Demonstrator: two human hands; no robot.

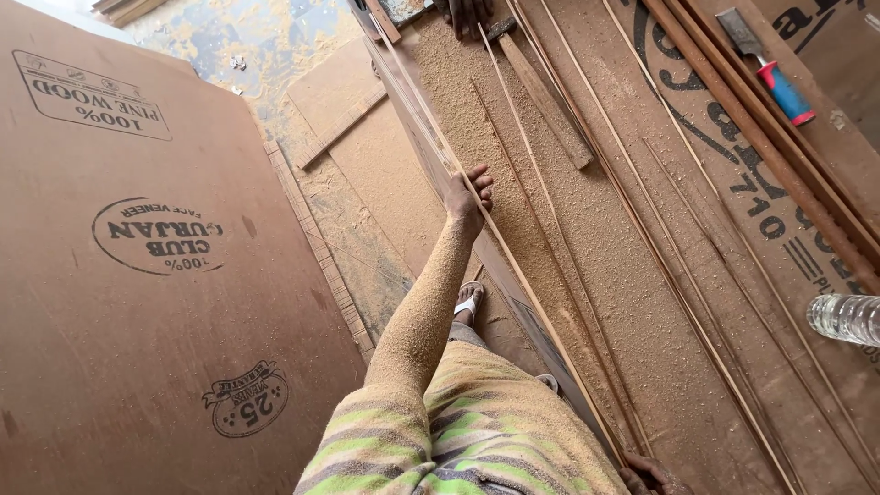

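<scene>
- At the bottom edge only a small part of my right hand (653, 476) shows, resting on the dusty board (642, 302); I cannot tell if its fingers are together or apart.
- My shirt sleeve (458, 431) with green and grey stripes fills the low middle, and my forearm comes out of it, all covered with fine sawdust.
- Under my arm I see one foot in a white sandal (468, 301) on the floor.
- My left hand (467, 194) is stretched forward to the near edge of the board. Its fingers are closed together around a thin wooden strip (513, 266) that runs along this edge, touching it.
- The board is covered with sawdust, and several more thin strips (660, 275) lie on it in long lines, near each other.
- At the right edge lies a clear plastic bottle (845, 318), only partly in view.
- On the left, a large brown plywood sheet (137, 275) with round stamps leans or lies beside me, well apart from the strips.
- Further away a flat wooden batten (547, 103) lies on the sawdust.
- Darker round wooden rods (761, 137) cross the upper right, and beside them lies a chisel (768, 70) with a red and blue handle.
- At the top, the hand of another person (465, 14) touches the far end of the board.
</scene>
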